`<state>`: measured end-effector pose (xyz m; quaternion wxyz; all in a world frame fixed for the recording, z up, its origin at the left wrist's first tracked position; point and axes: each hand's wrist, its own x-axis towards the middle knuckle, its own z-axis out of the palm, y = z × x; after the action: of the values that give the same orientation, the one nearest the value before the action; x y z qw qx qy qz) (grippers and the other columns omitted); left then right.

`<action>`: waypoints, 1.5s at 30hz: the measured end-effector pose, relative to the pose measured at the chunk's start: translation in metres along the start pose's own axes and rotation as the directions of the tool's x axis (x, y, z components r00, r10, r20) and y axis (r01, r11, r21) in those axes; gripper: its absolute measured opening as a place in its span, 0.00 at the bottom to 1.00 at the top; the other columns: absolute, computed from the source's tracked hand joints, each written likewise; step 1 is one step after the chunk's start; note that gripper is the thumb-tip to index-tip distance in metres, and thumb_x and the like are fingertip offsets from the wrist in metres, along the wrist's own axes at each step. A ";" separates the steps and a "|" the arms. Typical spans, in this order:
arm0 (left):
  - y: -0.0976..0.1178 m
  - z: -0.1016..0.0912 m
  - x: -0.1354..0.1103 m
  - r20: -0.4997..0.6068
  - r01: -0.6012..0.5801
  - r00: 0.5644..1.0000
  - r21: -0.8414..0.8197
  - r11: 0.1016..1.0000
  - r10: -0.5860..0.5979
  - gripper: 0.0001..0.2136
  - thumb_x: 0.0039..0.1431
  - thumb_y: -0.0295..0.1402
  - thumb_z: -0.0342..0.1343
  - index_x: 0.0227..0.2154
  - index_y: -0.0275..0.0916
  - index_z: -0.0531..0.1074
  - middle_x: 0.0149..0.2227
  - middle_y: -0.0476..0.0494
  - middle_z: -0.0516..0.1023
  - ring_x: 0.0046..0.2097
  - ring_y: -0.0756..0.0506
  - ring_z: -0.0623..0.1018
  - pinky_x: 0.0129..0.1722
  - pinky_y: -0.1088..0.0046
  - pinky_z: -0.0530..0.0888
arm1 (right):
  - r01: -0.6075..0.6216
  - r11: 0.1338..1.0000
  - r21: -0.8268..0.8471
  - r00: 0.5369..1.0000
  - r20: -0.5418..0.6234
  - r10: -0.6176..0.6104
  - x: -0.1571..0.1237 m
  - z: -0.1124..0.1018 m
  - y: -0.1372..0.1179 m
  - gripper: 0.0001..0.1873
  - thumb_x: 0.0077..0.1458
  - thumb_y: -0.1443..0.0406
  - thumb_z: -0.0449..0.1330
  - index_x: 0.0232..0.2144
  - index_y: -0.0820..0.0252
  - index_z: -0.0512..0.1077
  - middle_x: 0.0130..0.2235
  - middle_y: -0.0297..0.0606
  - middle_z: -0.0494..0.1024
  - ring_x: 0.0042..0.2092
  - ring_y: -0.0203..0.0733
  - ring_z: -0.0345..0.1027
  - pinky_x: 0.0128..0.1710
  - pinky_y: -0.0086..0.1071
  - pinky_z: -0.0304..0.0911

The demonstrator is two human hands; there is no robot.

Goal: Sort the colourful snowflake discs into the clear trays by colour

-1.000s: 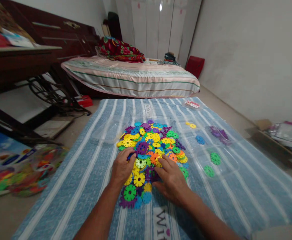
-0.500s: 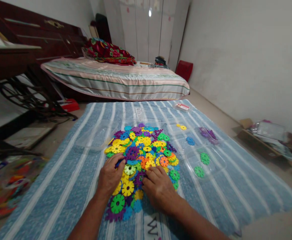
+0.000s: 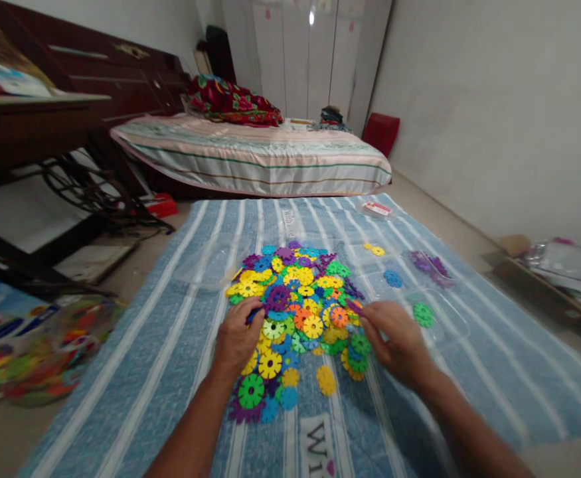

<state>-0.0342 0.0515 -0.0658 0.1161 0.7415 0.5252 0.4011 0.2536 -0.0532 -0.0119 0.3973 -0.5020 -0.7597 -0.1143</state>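
Observation:
A heap of slotted plastic flower discs (image 3: pixel 313 326) in yellow, green, blue, orange and purple lies on the striped cloth. My left hand (image 3: pixel 237 340) rests at the heap's left side, with a dark blue disc (image 3: pixel 253 316) between its thumb and curled fingers. Over the heap's right edge, my right hand (image 3: pixel 397 340) pinches a purple disc (image 3: pixel 354 307) seen nearly edge-on. Right of the heap is a clear plastic tray (image 3: pixel 462 324) with sorted discs: yellow ones (image 3: pixel 378 251), a blue group (image 3: pixel 393 278), a purple group (image 3: pixel 430 265) and green (image 3: pixel 423 315).
Another clear plastic section (image 3: pixel 205 269) lies left of the heap. A small red-and-white packet (image 3: pixel 376 208) sits near the cloth's far edge. A bed (image 3: pixel 255 159) stands beyond, a cardboard box (image 3: pixel 544 282) on the floor at right, and a bag of colourful pieces (image 3: pixel 56 358) at left.
My right hand has moved right from the heap's middle to its right edge and now holds a purple disc. Discs at the near right have shifted. The view has turned slightly left.

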 end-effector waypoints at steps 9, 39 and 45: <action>0.004 0.000 -0.001 -0.006 0.022 1.000 -0.010 1.000 -0.022 0.09 0.57 0.36 0.51 0.35 0.41 0.74 0.43 0.43 0.80 0.47 0.43 0.77 0.52 0.62 0.73 | -0.386 0.652 -0.652 0.918 -0.202 0.341 0.033 -0.082 0.147 0.21 0.60 0.54 0.51 0.33 0.63 0.78 0.31 0.50 0.77 0.32 0.47 0.69 0.30 0.37 0.56; 0.008 0.001 -0.004 -0.001 0.021 1.000 -0.024 0.999 -0.021 0.09 0.57 0.34 0.50 0.35 0.41 0.74 0.42 0.43 0.79 0.46 0.43 0.77 0.51 0.62 0.73 | -0.038 0.975 0.220 0.990 0.143 0.006 -0.031 0.061 -0.069 0.09 0.59 0.71 0.52 0.34 0.57 0.72 0.36 0.41 0.75 0.44 0.44 0.69 0.44 0.39 0.68; 0.004 0.001 -0.001 -0.001 0.006 1.000 -0.005 1.000 -0.006 0.10 0.57 0.36 0.50 0.35 0.40 0.74 0.43 0.42 0.79 0.47 0.43 0.77 0.52 0.63 0.72 | 0.025 0.993 0.116 0.993 0.115 -0.038 -0.008 0.088 -0.077 0.08 0.58 0.71 0.53 0.33 0.60 0.72 0.38 0.44 0.74 0.48 0.48 0.64 0.47 0.41 0.65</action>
<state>-0.0310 0.0490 -0.0647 0.1191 0.7394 0.5265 0.4024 0.1459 -0.0447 -0.0585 0.3782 -0.4722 -0.7948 -0.0473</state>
